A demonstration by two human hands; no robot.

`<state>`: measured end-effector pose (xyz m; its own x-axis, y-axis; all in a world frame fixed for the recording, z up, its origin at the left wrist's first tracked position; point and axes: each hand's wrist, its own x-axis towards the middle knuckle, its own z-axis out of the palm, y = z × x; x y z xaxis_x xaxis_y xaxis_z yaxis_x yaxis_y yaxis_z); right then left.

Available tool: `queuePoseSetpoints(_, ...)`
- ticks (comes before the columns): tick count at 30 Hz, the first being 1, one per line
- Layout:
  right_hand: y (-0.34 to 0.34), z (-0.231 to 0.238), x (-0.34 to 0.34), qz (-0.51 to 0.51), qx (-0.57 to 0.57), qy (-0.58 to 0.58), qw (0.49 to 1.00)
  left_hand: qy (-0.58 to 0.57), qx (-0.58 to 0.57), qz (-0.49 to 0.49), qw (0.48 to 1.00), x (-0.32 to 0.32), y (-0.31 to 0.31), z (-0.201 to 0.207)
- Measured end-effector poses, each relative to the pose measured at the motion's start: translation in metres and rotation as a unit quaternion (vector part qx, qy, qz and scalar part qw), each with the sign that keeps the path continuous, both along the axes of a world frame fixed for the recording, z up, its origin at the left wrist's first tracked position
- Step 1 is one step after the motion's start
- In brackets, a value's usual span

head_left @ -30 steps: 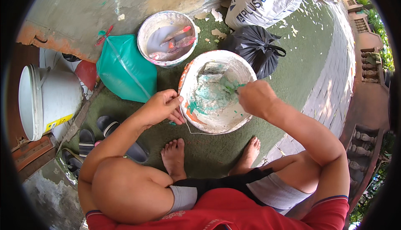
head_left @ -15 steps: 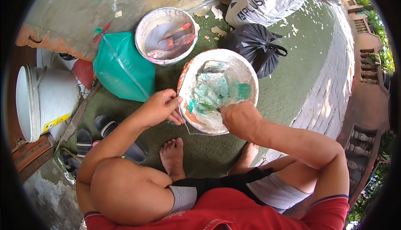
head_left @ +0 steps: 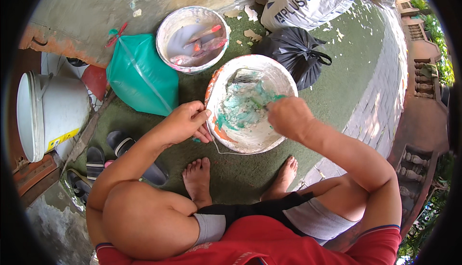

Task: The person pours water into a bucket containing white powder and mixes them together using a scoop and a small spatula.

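Between my feet stands a white bucket [head_left: 287, 77] with an orange-stained, crusted rim. Inside lies a thick whitish paste [head_left: 240, 106] streaked with green. My left hand [head_left: 185, 120] grips the bucket's left rim, thumb on top, beside the thin wire handle [head_left: 219, 149]. Over the right side of the bucket, my right hand [head_left: 291, 116] is closed round a thin green tool [head_left: 259, 103]; its end is in the paste and its kind is unclear. A flat greyish piece [head_left: 248, 76] rests against the far inner wall, partly coated.
A pail of cloudy water [head_left: 179, 34] with red-handled tools stands behind. Around lie a tied green bag [head_left: 142, 75], a tied black bag [head_left: 293, 53], a large white sack [head_left: 308, 5], a lidded white bucket [head_left: 65, 111] and dark slippers [head_left: 122, 142].
My right hand has moved right and up across the bucket, drawing the green tool through the paste. The green streaks have spread and shifted. My left hand stays on the rim.
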<state>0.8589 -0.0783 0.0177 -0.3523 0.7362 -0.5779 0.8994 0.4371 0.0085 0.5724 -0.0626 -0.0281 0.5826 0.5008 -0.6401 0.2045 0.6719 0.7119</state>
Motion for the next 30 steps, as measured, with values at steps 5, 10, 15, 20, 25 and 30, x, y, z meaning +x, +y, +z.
queuePoseSetpoints(5, -0.015, 0.020, -0.003, 0.026, -0.005, 0.028, 0.999, 0.003, -0.002, 0.014, 1.000, -0.003, -0.002, -0.001)
queuePoseSetpoints(10, -0.013, 0.036, -0.020, -0.011, 0.002, 0.063, 0.998, -0.002, 0.005, -0.004, 1.000, 0.001, 0.000, 0.000)
queuePoseSetpoints(15, -0.012, 0.010, -0.009, -0.021, -0.003, 0.022, 1.000, 0.007, -0.004, 0.008, 1.000, -0.004, -0.004, -0.002)
queuePoseSetpoints(20, -0.006, 0.035, 0.010, -0.021, 0.017, -0.010, 1.000, 0.011, 0.005, 0.014, 1.000, -0.001, -0.003, 0.003)
queuePoseSetpoints(25, -0.012, 0.006, 0.012, 0.070, 0.061, 0.006, 0.996, 0.007, -0.002, 0.014, 1.000, 0.003, -0.002, 0.002)
queuePoseSetpoints(30, -0.032, 0.021, -0.002, 0.145, 0.002, 0.030, 0.989, 0.004, 0.003, 0.028, 1.000, 0.001, -0.005, 0.000)
